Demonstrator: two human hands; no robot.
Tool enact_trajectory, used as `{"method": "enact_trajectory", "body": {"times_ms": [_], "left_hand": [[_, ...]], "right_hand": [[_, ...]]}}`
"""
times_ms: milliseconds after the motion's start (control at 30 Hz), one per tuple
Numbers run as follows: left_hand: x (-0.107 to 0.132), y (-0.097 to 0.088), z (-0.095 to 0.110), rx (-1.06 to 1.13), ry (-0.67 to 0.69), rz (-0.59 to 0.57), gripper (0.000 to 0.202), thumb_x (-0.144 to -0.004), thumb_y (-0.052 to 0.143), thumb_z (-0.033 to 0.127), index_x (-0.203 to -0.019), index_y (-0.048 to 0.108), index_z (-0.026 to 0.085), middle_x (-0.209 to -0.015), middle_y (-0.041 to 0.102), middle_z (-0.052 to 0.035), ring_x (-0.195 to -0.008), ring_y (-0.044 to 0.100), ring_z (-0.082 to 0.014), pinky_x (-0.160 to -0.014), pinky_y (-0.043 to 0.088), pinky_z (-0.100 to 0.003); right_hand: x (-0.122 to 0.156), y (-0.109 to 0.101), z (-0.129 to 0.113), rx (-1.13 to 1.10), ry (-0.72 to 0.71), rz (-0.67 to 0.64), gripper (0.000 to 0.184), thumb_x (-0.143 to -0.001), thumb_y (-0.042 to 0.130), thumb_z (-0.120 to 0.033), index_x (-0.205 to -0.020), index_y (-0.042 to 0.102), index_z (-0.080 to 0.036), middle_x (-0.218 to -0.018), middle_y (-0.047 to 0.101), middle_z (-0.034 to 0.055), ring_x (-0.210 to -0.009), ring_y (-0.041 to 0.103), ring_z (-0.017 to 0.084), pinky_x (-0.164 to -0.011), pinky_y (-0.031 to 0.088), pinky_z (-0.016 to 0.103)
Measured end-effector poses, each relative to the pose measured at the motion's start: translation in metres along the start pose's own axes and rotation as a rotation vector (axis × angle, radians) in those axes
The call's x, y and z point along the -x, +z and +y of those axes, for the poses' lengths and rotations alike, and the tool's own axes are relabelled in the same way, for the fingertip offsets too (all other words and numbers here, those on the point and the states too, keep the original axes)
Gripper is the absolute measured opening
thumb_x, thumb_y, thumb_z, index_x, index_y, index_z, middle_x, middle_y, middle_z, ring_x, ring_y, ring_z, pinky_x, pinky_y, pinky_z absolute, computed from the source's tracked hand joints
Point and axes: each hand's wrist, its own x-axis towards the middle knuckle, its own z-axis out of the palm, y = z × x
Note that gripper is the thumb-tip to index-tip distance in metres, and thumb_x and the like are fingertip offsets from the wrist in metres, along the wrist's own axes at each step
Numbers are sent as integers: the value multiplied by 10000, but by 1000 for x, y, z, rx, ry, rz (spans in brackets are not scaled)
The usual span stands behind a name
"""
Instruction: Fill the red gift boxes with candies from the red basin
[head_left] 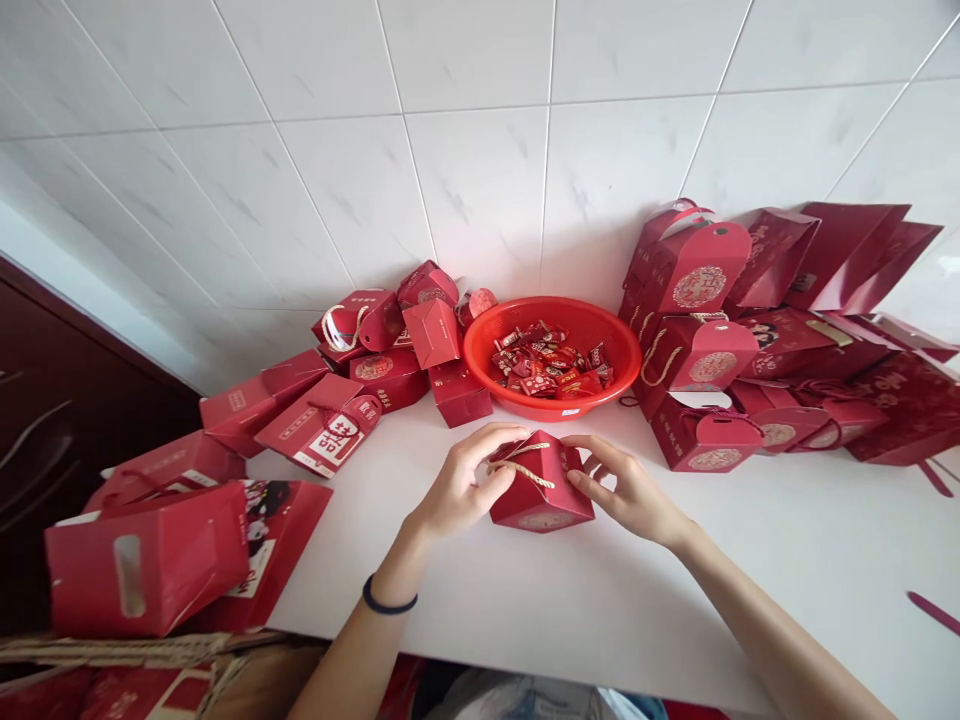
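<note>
A small red gift box [541, 505] with cream rope handles [531, 474] rests on the white table in front of me. My left hand [474, 478] is closed around its left side, with the thumb by the rope handle and the fingers behind the box. On the right side, my right hand [622, 487] presses its fingertips against the box wall. Just behind the box stands an orange-red plastic basket [480, 365], which holds a heap of red-wrapped candies [551, 362].
Red gift boxes [390, 378] are piled at the left, with a larger red box [150, 560] near the front edge. Stacked boxes [709, 355] and red paper bags [847, 255] line the right. A tiled wall [480, 180] rises behind the white table [750, 560]. A dark red strip [934, 612] lies far right.
</note>
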Motion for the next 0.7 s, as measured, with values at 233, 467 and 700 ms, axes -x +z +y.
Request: {"method": "enact_trajectory", "body": {"times_ms": [233, 467, 700], "left_hand": [[-45, 12, 29, -236, 76, -84, 164, -934, 592, 218, -937, 753, 191, -908, 763, -40, -817, 713, -158, -733, 579, -255], [-79, 30, 37, -374, 141, -128, 309, -859, 680, 182, -1167, 694, 180, -1090, 698, -75, -861, 710, -170, -777, 598, -298], [-44, 23, 31, -519, 168, -76, 103, -909, 610, 145, -949, 695, 187, -1323, 604, -132, -1278, 596, -276, -1051, 518, -431]], "right_hand": [[1, 1, 12, -28, 62, 76, 414, -998, 464, -532, -1165, 662, -209, -1209, 683, 116, -990, 696, 222, -784, 598, 361], [2, 0, -2, -15, -187, 361, 253, -948, 637, -393, -1134, 608, -225, -1166, 661, 94, -1052, 644, 214, -839, 572, 354], [8, -10, -16, 197, -329, 512, 234, -936, 645, -232, -1168, 614, -237, -1320, 576, 126, -1131, 598, 238, -881, 551, 400]]}}
